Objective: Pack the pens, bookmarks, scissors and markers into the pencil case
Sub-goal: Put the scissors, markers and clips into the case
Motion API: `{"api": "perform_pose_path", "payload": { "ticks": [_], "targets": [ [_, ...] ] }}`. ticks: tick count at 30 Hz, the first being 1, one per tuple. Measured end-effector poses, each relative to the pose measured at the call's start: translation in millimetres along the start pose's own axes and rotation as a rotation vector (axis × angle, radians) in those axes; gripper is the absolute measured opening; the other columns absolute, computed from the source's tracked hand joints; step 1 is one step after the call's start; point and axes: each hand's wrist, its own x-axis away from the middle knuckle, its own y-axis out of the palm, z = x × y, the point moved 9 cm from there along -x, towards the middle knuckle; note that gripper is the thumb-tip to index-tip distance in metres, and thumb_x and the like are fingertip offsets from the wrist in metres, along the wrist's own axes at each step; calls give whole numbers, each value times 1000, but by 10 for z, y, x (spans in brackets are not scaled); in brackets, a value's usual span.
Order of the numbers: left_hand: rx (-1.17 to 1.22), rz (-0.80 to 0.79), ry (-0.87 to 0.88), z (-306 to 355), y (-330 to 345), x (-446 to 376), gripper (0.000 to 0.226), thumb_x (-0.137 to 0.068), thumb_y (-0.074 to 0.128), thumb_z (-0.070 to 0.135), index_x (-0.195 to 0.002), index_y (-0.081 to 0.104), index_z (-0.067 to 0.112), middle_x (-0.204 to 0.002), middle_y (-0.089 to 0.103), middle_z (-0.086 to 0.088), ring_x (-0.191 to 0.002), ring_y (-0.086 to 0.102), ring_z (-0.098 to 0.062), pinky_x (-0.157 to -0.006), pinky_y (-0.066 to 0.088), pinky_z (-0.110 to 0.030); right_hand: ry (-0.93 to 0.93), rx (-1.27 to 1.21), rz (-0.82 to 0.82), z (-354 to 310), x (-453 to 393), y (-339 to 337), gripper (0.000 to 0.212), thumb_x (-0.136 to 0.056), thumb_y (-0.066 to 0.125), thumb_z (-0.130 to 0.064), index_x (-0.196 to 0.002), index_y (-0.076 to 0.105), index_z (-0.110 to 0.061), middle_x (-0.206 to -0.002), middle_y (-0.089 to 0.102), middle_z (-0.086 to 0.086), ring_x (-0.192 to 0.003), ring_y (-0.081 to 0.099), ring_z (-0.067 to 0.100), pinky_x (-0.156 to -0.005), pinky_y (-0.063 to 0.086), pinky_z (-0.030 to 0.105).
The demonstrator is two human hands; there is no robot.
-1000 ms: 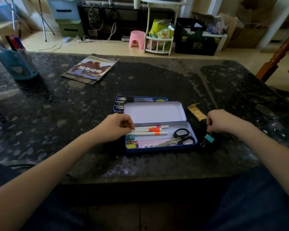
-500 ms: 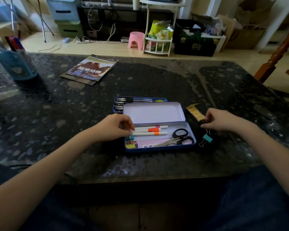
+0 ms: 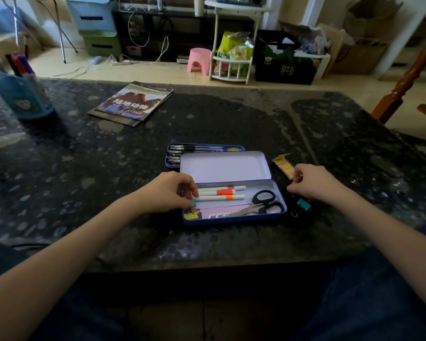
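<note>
The blue tin pencil case (image 3: pixel 234 219) lies open at the table's middle, with its pale lid (image 3: pixel 225 166) tipped back. Its tray holds three white markers (image 3: pixel 221 192) with orange and purple bands, black-handled scissors (image 3: pixel 263 201), a pink bookmark (image 3: pixel 221 212) and small clips at the left end. A second blue tray with black pens (image 3: pixel 194 148) sits behind the lid. My left hand (image 3: pixel 167 191) curls over the case's left end, fingertips on the marker ends. My right hand (image 3: pixel 315 183) hovers curled just right of the case, above a teal binder clip (image 3: pixel 303 205).
A yellow packet (image 3: pixel 284 164) lies right of the lid, by my right thumb. A magazine (image 3: pixel 133 103) rests at the back left, and a blue pen holder (image 3: pixel 22 97) stands far left. A wooden chair (image 3: pixel 408 80) stands beyond the table's right edge.
My right hand lifted off the teal binder clip and drew slightly back toward the yellow packet; the clip stays on the table. My left hand has not moved.
</note>
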Motion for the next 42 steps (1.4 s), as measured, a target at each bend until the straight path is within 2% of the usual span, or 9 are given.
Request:
{"api": "perform_pose_path", "payload": {
  "ticks": [5, 9, 11, 15, 20, 29, 34, 38, 42],
  "targets": [
    [-25, 19, -8, -4, -30, -4, 11, -81, 70, 19, -89, 66, 25, -82, 63, 7, -66, 54, -3, -58, 43, -11, -164, -344, 164, -297, 201, -261, 14, -78, 71, -20, -86, 61, -16, -83, 65, 5, -73, 65, 18, -55, 57, 31],
    [-5, 80, -6, 1, -90, 4, 8, -84, 66, 18, -88, 66, 25, -80, 60, 9, -65, 54, -2, -57, 41, -10, -352, -494, -21, -917, 554, -57, 10, -81, 70, -22, -85, 61, -19, -73, 68, 2, -62, 62, 11, -46, 51, 20],
    [5, 110, 1, 5, -124, 15, 9, -84, 66, 18, -87, 66, 26, -78, 60, 10, -65, 55, -1, -57, 41, -9, -433, -466, -122, -1251, 708, 133, 11, -80, 71, -25, -83, 60, -24, -69, 68, -2, -60, 62, 6, -52, 52, 21],
    [3, 132, 11, 0, -154, 40, 11, -83, 66, 16, -85, 66, 27, -77, 61, 11, -66, 55, 0, -57, 40, -7, -509, -377, -193, -1641, 796, 416, 14, -77, 70, -33, -86, 60, -28, -73, 68, -6, -72, 66, 10, -71, 59, 41],
    [4, 147, 39, 41, -189, 31, 13, -83, 65, 13, -84, 64, 26, -77, 60, 14, -66, 54, 4, -59, 40, -3, -542, -232, -171, -1707, 771, 612, 16, -79, 67, -40, -86, 58, -30, -83, 66, -6, -78, 63, 12, -74, 57, 42],
    [-13, 119, 40, 28, -141, 32, 11, -85, 64, 17, -84, 64, 28, -77, 59, 13, -63, 52, 4, -57, 39, -4, -557, -336, -142, -1675, 770, 669, 17, -81, 73, -33, -85, 58, -24, -75, 62, -7, -67, 57, 4, -62, 47, 22],
    [-16, 109, 40, 46, -117, 44, 9, -85, 63, 17, -86, 64, 26, -77, 59, 12, -64, 53, 3, -56, 40, -5, -551, -341, -96, -1674, 769, 670, 16, -83, 70, -33, -87, 58, -25, -79, 64, -6, -71, 60, 6, -69, 54, 28],
    [-20, 100, 40, 65, -108, 45, 8, -86, 63, 17, -87, 64, 26, -78, 58, 12, -65, 52, 2, -57, 40, -3, -550, -404, -97, -1659, 787, 599, 17, -83, 69, -36, -86, 58, -23, -76, 65, -5, -69, 61, 8, -63, 53, 26],
    [-13, 87, 26, 57, -111, 52, 9, -86, 64, 18, -88, 65, 26, -79, 58, 13, -65, 52, 3, -56, 40, -6, -386, -526, 54, -1264, 547, 156, 15, -89, 61, -35, -86, 59, -21, -74, 63, -1, -68, 61, 11, -58, 45, 24]
  ]
}}
